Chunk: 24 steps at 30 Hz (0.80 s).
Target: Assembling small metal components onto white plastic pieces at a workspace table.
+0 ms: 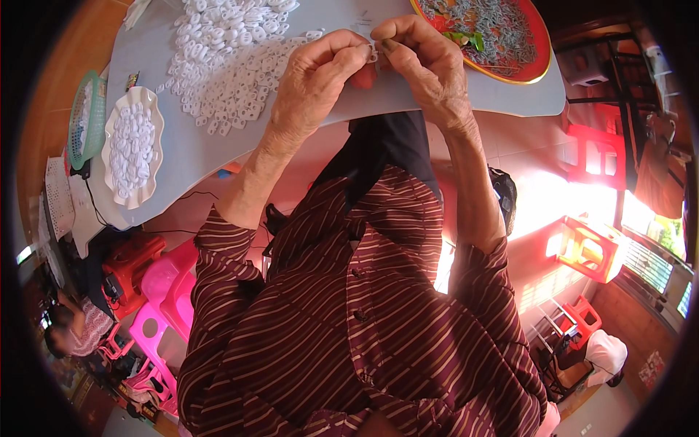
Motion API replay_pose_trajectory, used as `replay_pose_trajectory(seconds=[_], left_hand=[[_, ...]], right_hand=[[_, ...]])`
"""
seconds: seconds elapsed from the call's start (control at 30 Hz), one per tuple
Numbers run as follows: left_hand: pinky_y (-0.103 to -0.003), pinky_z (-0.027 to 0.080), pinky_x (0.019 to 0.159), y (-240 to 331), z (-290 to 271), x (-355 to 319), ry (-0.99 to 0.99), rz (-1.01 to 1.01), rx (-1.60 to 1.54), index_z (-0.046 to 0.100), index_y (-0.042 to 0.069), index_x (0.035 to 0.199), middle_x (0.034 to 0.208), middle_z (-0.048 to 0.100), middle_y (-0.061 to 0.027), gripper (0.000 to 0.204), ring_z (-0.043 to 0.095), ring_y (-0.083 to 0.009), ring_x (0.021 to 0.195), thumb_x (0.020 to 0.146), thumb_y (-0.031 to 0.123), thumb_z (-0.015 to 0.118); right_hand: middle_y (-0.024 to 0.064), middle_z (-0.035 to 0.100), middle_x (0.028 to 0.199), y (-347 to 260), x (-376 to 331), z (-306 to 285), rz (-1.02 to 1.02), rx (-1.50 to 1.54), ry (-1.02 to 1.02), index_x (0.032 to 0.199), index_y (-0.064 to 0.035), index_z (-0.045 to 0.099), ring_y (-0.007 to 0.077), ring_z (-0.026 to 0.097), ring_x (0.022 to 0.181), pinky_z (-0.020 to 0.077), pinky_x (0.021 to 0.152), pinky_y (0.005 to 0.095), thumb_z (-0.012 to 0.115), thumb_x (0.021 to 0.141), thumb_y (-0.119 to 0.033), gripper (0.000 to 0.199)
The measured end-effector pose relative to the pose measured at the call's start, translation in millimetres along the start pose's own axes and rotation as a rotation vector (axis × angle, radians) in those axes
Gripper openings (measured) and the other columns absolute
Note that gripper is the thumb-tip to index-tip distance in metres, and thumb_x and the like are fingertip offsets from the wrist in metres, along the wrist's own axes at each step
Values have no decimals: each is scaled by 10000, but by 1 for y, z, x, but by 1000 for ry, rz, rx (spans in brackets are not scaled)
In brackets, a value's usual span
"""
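My left hand (314, 81) and my right hand (431, 71) meet above the table's near edge, fingertips almost touching. Between them is a small white plastic piece (373, 55) with a hole, pinched by the left thumb and forefinger. My right thumb and forefinger are pressed together beside it; whatever they grip is too small to make out. Left of my hands spreads a large heap of similar white plastic pieces (231, 76). Close to my right hand stands a round red tray (542, 44) with a yellow rim, full of small grey metal pieces (502, 29).
A scalloped white dish (109, 149) of white pieces and a green basket (75, 138) sit at the grey table's (175, 164) left side. Pink chairs (171, 280) and red stools (593, 251) stand on the floor. Another person (80, 328) is at the far left.
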<state>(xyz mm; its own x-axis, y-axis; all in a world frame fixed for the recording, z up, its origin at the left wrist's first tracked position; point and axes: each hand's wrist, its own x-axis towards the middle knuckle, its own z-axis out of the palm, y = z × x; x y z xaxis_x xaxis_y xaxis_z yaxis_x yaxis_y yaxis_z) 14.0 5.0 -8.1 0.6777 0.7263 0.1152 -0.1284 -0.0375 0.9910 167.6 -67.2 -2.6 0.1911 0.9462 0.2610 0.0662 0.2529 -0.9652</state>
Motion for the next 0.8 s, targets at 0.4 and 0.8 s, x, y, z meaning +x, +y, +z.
replay_pose_trajectory(seconds=[0.4, 0.8], left_hand=[[-199, 412, 627, -10, 0, -2, -10, 77, -2, 611, 14, 893, 673, 573, 15, 193, 488, -42, 657, 888, 199, 555], [-194, 395, 553, -6, 2, -5, -4, 129, 130, 608, 34, 876, 657, 567, 23, 163, 471, -37, 611, 883, 190, 563]], right_hand=[[-11, 559, 711, 0, -2, 9, -55, -21, 70, 1028, -4, 553, 41, 510, 678, 423, 638, 191, 492, 859, -31, 182], [151, 565, 637, -36, 4, 19, 252, 147, 128, 754, 14, 614, 283, 531, 501, 461, 563, 357, 569, 802, -116, 145]])
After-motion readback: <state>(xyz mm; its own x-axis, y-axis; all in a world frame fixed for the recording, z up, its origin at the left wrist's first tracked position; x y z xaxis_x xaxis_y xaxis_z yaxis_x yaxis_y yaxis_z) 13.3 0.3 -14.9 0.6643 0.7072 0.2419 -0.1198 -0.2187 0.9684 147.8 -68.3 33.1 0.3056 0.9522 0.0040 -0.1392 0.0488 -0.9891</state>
